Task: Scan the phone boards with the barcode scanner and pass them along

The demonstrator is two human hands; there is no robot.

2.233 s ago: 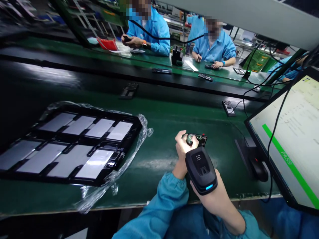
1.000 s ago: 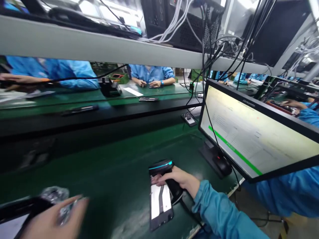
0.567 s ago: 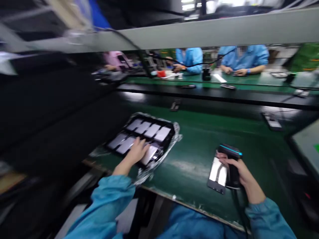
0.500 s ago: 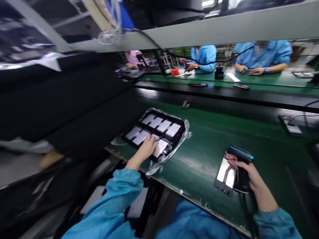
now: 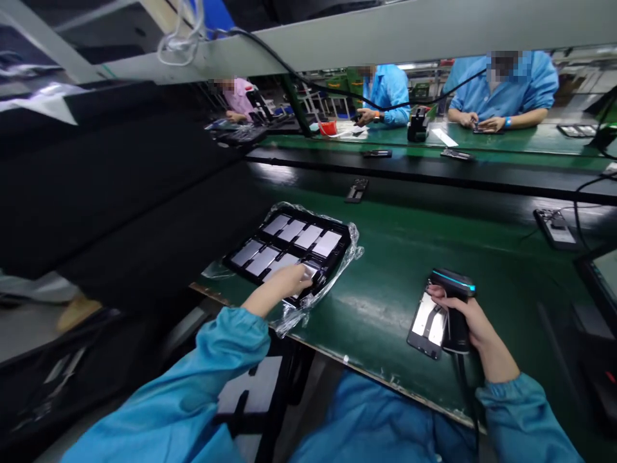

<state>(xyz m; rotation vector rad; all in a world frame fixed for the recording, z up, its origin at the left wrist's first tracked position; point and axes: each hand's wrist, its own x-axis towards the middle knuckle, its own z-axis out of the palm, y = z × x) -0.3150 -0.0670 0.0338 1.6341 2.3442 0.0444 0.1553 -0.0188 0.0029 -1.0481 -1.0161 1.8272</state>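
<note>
A black tray (image 5: 284, 240) holds flat silver phone batteries (image 5: 308, 236) in two rows, with clear plastic wrap (image 5: 354, 241) around its edge. My left hand (image 5: 289, 281) reaches into the near right corner, its fingers closed on a battery (image 5: 309, 272) that they partly cover. In my right hand (image 5: 465, 315) is a black handheld barcode scanner (image 5: 454, 321) with a lit blue strip. Just left of the scanner, partly beneath its head, an opened phone (image 5: 427, 325) lies on the green bench (image 5: 380, 276).
Another opened phone (image 5: 357, 190) lies behind the tray, and one with a cable (image 5: 556, 229) at the right. A grey shelf beam (image 5: 337, 48) crosses above. Co-workers in blue (image 5: 506, 96) sit opposite. More batteries (image 5: 260, 386) are below the bench edge. A dark screen (image 5: 602, 276) stands at right.
My left hand has moved right along the near row to the last battery and closed on it. My right hand keeps the scanner over the phone. The whole view has shifted slightly.
</note>
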